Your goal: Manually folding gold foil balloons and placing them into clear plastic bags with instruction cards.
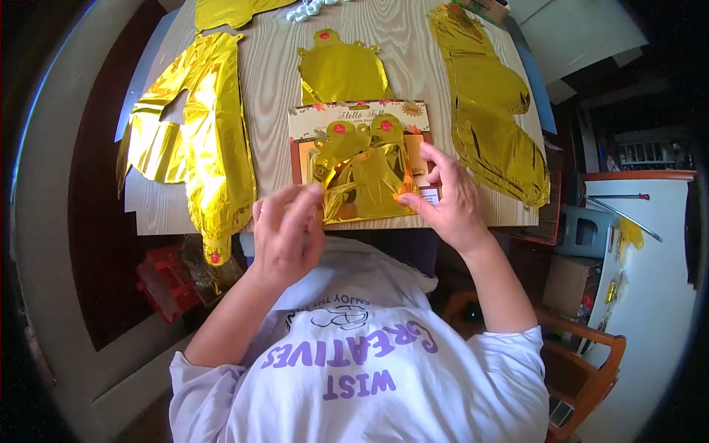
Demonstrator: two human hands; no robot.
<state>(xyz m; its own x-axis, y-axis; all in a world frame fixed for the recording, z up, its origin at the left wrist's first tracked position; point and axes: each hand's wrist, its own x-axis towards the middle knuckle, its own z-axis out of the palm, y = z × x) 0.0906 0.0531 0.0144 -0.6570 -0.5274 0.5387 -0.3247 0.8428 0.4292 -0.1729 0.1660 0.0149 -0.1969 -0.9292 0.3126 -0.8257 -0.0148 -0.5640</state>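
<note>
A folded gold foil balloon (pixel 362 188) with two red-marked tabs lies on a flat printed cardboard pack (pixel 297 159) at the table's near edge. At the balloon's left edge is my left hand (pixel 288 232), its fingers loosely bent and apart, slightly blurred. My right hand (pixel 454 196) is on the other side, index finger raised over the pack and thumb resting against the foil's right edge. Neither hand grips the foil. Just beyond the pack lies another gold foil balloon (pixel 343 70), its lower part covered by the pack.
A large flat gold balloon (pixel 203 133) lies on the left and hangs over the near edge of the wood-grain table (pixel 273 96). Another gold balloon (pixel 487 103) lies on the right. White curled ribbon (pixel 314 9) sits at the back. A wooden chair (pixel 591 369) stands at lower right.
</note>
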